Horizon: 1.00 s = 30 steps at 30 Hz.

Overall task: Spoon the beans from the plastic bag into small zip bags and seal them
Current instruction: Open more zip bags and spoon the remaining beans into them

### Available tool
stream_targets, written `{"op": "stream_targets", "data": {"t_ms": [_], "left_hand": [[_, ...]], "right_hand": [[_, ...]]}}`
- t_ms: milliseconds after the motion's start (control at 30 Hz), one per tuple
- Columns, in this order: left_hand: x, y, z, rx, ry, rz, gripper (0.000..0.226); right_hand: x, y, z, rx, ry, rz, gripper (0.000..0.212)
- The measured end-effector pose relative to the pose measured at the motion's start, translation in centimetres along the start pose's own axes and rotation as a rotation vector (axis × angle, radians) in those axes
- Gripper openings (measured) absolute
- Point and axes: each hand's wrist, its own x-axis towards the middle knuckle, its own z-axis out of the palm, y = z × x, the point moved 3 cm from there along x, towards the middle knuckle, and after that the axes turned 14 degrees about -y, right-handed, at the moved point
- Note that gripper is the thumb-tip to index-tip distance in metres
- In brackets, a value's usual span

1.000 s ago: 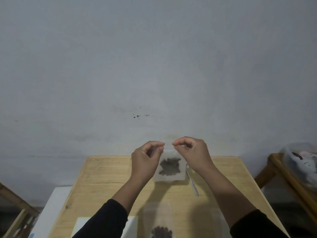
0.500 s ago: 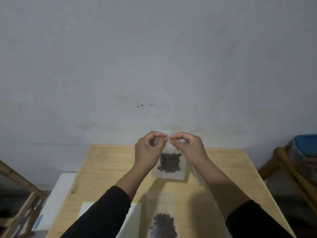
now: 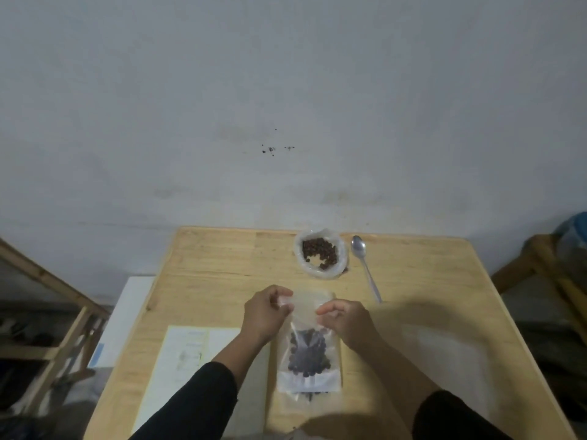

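Note:
A small clear zip bag [image 3: 307, 354] with dark beans in its lower half hangs over the middle of the wooden table [image 3: 203, 268]. My left hand [image 3: 264, 315] pinches its top left corner and my right hand [image 3: 346, 322] pinches the top edge at the right. Farther back stands the open plastic bag [image 3: 320, 254] with dark beans inside. A metal spoon [image 3: 365, 265] lies on the table just right of that bag, bowl away from me.
A sheet of paper [image 3: 187, 354] lies on the table left of my left arm. More clear zip bags [image 3: 444, 354] lie flat at the right. A wooden frame [image 3: 54, 300] stands left of the table, another wooden stand [image 3: 552, 274] right. A grey wall is behind.
The view has tilted down, so the plastic bag of beans and the whole spoon now show. My hands with the zip bag have come lower and closer, and have drawn slightly apart along its top.

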Motion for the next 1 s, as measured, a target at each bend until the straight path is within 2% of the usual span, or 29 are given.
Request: {"op": "stream_targets", "data": {"t_ms": [233, 300, 533, 667, 767, 867, 1000], "left_hand": [[-0.4, -2.5, 1.9, 0.178, -0.04, -0.044, 0.022], [-0.3, -2.8, 1.9, 0.226, -0.04, -0.046, 0.022], [0.5, 1.0, 2.8, 0.415, -0.05, 0.203, 0.019], [1.6, 4.4, 6.3, 0.421, -0.143, 0.288, 0.02], [2.3, 6.3, 9.9, 0.428, -0.241, 0.32, 0.023], [2.5, 7.5, 13.7, 0.48, -0.354, 0.29, 0.033], [2.3, 7.8, 18.0, 0.544, -0.487, 0.196, 0.048]], "right_hand": [[0.2, 3.2, 1.4, -0.259, -0.024, 0.074, 0.013], [0.2, 3.4, 1.3, -0.345, -0.005, 0.058, 0.022], [-1.0, 3.4, -2.2, -0.541, 0.114, 0.086, 0.032], [-2.8, 4.1, -5.9, -0.593, 0.199, 0.129, 0.03], [-5.0, 5.4, -8.6, -0.569, 0.297, 0.198, 0.047], [-7.6, 7.3, -10.9, -0.539, 0.405, 0.308, 0.037], [-10.5, 10.4, -12.3, -0.461, 0.506, 0.44, 0.036]]}}
